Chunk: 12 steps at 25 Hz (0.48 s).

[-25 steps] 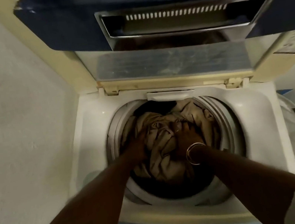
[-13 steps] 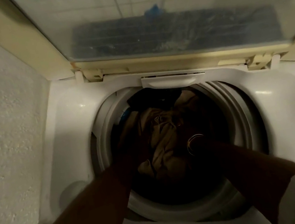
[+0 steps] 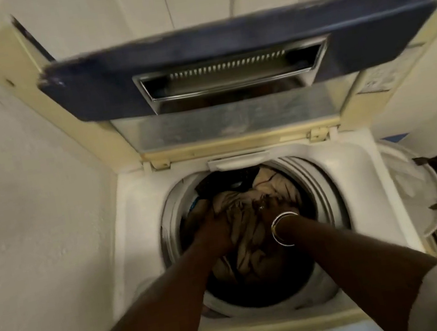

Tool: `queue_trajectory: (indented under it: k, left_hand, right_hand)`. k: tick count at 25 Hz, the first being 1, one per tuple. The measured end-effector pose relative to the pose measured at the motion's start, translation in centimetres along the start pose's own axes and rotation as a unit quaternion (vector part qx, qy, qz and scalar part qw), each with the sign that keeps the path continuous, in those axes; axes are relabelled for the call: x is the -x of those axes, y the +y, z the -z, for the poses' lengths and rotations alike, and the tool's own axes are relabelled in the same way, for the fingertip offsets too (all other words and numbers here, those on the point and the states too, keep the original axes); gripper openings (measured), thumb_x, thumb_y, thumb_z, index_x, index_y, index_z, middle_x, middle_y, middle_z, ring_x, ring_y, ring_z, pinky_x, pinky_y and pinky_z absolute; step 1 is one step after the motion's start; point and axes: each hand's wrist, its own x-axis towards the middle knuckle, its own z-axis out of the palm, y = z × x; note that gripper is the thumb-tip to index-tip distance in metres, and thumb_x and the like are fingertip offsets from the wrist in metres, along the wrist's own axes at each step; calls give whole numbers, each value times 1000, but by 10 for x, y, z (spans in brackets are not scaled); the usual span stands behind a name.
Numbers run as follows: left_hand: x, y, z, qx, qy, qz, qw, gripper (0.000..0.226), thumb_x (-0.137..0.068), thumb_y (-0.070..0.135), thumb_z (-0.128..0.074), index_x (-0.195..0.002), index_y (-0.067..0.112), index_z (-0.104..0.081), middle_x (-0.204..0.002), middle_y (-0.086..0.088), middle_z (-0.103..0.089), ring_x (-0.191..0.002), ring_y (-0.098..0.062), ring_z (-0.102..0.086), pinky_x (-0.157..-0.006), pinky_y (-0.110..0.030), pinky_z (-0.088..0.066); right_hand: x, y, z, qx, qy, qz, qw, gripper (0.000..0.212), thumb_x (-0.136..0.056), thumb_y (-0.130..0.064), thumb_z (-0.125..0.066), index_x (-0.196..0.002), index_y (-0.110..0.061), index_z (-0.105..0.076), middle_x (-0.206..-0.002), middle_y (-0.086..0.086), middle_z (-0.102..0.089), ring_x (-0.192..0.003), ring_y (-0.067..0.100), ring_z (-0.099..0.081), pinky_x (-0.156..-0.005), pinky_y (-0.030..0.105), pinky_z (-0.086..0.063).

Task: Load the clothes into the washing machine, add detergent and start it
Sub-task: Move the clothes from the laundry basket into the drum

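White walls hem in the open washing machine (image 3: 140,221), where our left hand (image 3: 213,229) and right hand (image 3: 268,210) rest on tan clothes (image 3: 249,244) in the drum. We cannot tell whether the fingers are curled or flat. We judge the fabric soft and light, best gathered by bunched folds.

The washing machine (image 3: 140,221) top deck is smooth white plastic with a gloss finish. Its raised lid (image 3: 82,121) has a yellowed plastic frame, and the handle recess (image 3: 231,76) looks like bright metal. The clothes (image 3: 243,219) are matt, creased tan cloth. The bangle (image 3: 281,230) on my wrist is polished metal. The wall (image 3: 33,225) is rough and matt.
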Motion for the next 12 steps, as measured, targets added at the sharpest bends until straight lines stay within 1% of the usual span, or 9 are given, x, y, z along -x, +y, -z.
queue_trajectory:
  k: [1,2,3,4,5,6,8,10,12]
  left_hand:
    - [14,16,16,-7,24,-15,1000,72,-88,58,-34,-145,16,-47,-151,-10,-45,-139,-29,-41,-118,-42,-28]
    - [27,32,34,-14,61,-24,998,76,-85,62,-29,-143,19,-50,-148,-8,-49,-137,-28,-45,-117,-41,-31]
    - [39,44,47,-17,98,-27,995,71,-86,61,-30,-140,22,-55,-143,-6,-55,-132,-27,-51,-114,-40,-36]
    - [46,53,58,-32,123,-34,991,60,-90,58,-36,-135,25,-59,-137,-4,-60,-126,-25,-56,-110,-39,-41]
    - [56,62,70,-32,136,-37,990,51,-93,53,-41,-131,25,-62,-132,-3,-63,-122,-24,-59,-105,-39,-45]
    - [63,66,75,-25,137,-38,990,46,-95,50,-44,-128,25,-64,-130,-3,-64,-120,-23,-60,-104,-40,-46]
    - [79,80,85,-27,160,-56,985,51,-94,53,-42,-131,24,-62,-133,-2,-63,-123,-22,-59,-105,-42,-45]
    - [91,95,98,-33,202,-61,977,55,-89,56,-40,-132,27,-61,-132,1,-64,-121,-20,-60,-102,-40,-47]
    - [114,120,111,-44,241,-79,966,44,-91,46,-48,-128,26,-62,-125,2,-65,-115,-21,-62,-96,-38,-49]
  right_hand:
    - [17,-5,12,-36,10,2,999,67,-100,-51,-35,-156,-22,-16,-163,12,-12,-149,33,-13,-119,53,-13]
    - [32,-7,25,-47,23,24,998,67,-97,-51,-42,-154,-22,-24,-161,10,-22,-147,31,-23,-118,50,-21]
    - [53,-11,44,-40,36,48,997,66,-92,-50,-52,-150,-22,-34,-155,9,-35,-142,30,-34,-115,45,-31]
    - [69,-12,58,-29,58,76,995,65,-86,-49,-61,-142,-21,-46,-146,9,-46,-134,30,-45,-109,41,-40]
    - [89,-13,75,-19,74,90,993,61,-80,-50,-66,-133,-21,-54,-136,9,-55,-126,31,-53,-102,40,-46]
    - [106,-12,87,-13,105,106,989,55,-79,-50,-65,-126,-21,-59,-128,9,-60,-119,32,-58,-97,39,-50]
    - [141,-5,110,-21,152,107,982,46,-83,-52,-58,-118,-22,-62,-118,7,-66,-111,32,-63,-89,39,-52]
    - [171,7,133,-37,197,124,972,44,-84,-54,-57,-115,-24,-64,-113,5,-67,-106,30,-64,-85,35,-50]
    - [199,26,150,-45,246,135,959,42,-82,-54,-58,-114,-27,-64,-111,0,-68,-104,24,-64,-83,33,-50]
